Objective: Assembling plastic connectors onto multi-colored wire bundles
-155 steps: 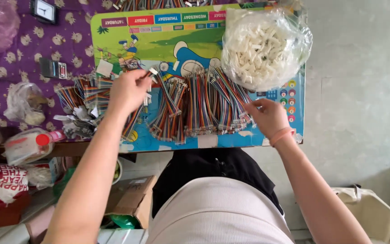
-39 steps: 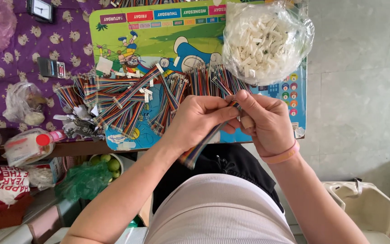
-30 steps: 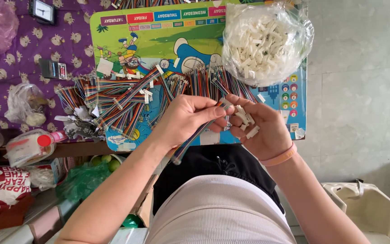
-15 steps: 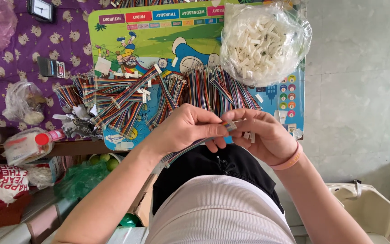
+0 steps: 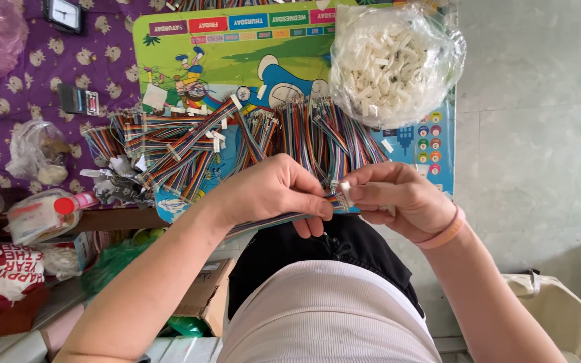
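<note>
My left hand pinches a flat rainbow ribbon cable close to its end, and the cable trails back under my wrist. My right hand holds a small white plastic connector against the cable's tip. Both hands meet over my lap, just in front of the near edge of the colourful cartoon board. Behind them lie piles of the same rainbow cables, with another fanned bundle of cables close to my right hand.
A clear bag full of white connectors sits at the board's far right. On the purple cloth to the left are a small clock, a dark card, plastic bags and a bottle. A cardboard box stands below, a white bag at lower right.
My left hand left the cable piles, picked up one ribbon cable and brought it toward my body. My right hand joined it with a white connector, now pressed at the cable's end.
</note>
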